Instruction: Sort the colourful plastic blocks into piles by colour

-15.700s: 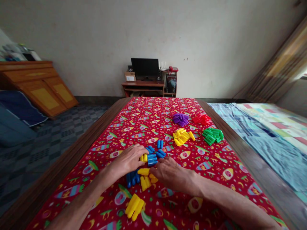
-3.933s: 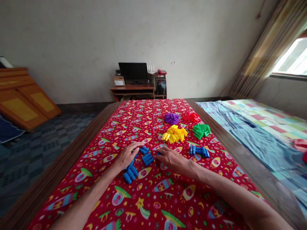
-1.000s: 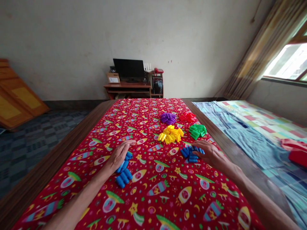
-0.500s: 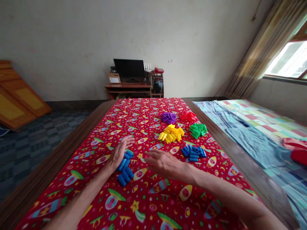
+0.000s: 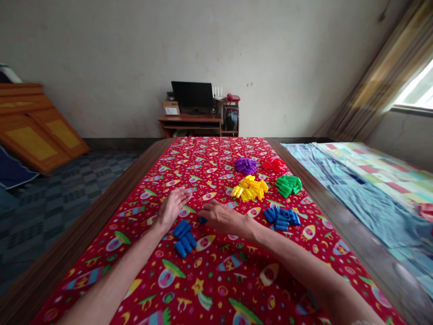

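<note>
My left hand (image 5: 173, 208) is open above the cloth, its fingers stretched forward and holding nothing. Just in front of its wrist lies a small cluster of short blue plastic tubes (image 5: 183, 239), set side by side in two groups. My right hand (image 5: 220, 215) is to the right of them, palm down with fingers curled. A single blue tube (image 5: 203, 220) pokes out beneath its fingertips, and most of it is hidden by the hand. Farther right is a looser heap of blue tubes (image 5: 282, 218).
Heaps of yellow (image 5: 249, 188), green (image 5: 288, 186), purple (image 5: 246, 165) and red pieces (image 5: 274, 165) lie beyond my right hand. A red patterned cloth (image 5: 209, 289) covers the table. A bed (image 5: 338, 194) stands right; a desk with a monitor (image 5: 191, 95) is at the far end.
My right hand's fingers have curled down, with a blue tube under them. One tube has left the far end of the left cluster. The view has turned slightly left.
</note>
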`<action>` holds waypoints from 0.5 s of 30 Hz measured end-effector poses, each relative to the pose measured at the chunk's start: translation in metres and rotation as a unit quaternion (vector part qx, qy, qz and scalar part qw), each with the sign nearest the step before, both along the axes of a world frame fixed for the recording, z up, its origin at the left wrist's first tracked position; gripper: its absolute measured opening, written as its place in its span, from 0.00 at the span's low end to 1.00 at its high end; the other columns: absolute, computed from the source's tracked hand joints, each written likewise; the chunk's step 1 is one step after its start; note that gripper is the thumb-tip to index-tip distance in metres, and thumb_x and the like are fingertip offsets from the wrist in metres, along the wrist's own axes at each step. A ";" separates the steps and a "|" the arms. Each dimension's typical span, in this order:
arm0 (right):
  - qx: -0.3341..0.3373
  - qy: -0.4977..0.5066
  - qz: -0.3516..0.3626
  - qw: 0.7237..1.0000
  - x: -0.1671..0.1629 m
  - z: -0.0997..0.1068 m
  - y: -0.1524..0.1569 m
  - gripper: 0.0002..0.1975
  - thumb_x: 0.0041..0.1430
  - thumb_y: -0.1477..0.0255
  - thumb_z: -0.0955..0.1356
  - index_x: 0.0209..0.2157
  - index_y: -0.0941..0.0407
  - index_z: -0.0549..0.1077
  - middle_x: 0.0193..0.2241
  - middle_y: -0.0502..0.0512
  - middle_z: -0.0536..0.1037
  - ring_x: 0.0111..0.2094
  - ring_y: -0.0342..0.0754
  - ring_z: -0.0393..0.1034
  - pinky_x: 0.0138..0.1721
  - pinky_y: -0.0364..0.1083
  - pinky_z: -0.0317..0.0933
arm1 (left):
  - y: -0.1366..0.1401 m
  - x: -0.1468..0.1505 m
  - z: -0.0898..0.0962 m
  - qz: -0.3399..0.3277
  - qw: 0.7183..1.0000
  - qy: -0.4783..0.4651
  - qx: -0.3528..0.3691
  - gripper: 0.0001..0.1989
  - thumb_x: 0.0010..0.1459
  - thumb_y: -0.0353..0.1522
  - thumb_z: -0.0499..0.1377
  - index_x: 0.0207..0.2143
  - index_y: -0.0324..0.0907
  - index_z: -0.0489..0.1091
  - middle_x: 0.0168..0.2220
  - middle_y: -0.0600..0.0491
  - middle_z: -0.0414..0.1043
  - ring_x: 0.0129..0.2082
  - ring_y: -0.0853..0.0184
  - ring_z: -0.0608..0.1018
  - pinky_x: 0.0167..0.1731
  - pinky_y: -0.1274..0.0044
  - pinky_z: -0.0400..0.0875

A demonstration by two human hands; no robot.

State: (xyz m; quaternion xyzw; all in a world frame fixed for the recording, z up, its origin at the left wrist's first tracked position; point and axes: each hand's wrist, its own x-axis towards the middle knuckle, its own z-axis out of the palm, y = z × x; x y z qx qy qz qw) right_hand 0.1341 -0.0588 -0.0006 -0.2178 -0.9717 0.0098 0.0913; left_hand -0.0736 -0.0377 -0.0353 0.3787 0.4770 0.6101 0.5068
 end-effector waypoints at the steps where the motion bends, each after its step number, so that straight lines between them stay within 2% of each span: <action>1: 0.005 0.011 -0.011 1.000 0.013 0.004 -0.003 0.08 0.63 0.77 0.64 0.43 0.61 0.71 0.35 0.59 0.75 0.38 0.48 0.68 0.44 0.46 0.63 | -0.001 0.000 0.000 -0.003 1.000 0.001 0.004 0.16 0.56 0.41 0.55 0.41 0.38 0.68 0.41 0.45 0.74 0.47 0.60 0.76 0.53 0.64 0.69; 6: 0.020 0.103 -0.107 0.989 0.097 0.023 -0.015 0.12 0.66 0.70 0.63 0.47 0.59 0.71 0.42 0.63 0.76 0.44 0.51 0.68 0.44 0.49 0.65 | -0.002 0.002 0.000 -0.016 1.000 0.008 0.015 0.16 0.57 0.41 0.54 0.39 0.38 0.69 0.39 0.47 0.75 0.44 0.61 0.77 0.55 0.64 0.67; 10: 0.020 0.101 -0.211 0.972 0.164 0.031 -0.013 0.13 0.64 0.70 0.65 0.48 0.59 0.72 0.43 0.63 0.77 0.45 0.53 0.71 0.44 0.51 0.66 | -0.002 0.003 0.003 -0.020 1.000 0.021 0.008 0.14 0.57 0.39 0.54 0.37 0.38 0.70 0.37 0.47 0.75 0.44 0.60 0.77 0.53 0.64 0.69; 15: -0.061 0.063 -0.301 0.950 0.213 0.041 -0.005 0.14 0.62 0.69 0.66 0.48 0.55 0.75 0.41 0.59 0.80 0.41 0.52 0.75 0.40 0.48 0.67 | -0.003 0.003 0.005 -0.019 0.999 0.034 0.002 0.13 0.56 0.39 0.54 0.36 0.38 0.70 0.39 0.46 0.75 0.44 0.58 0.77 0.48 0.65 0.72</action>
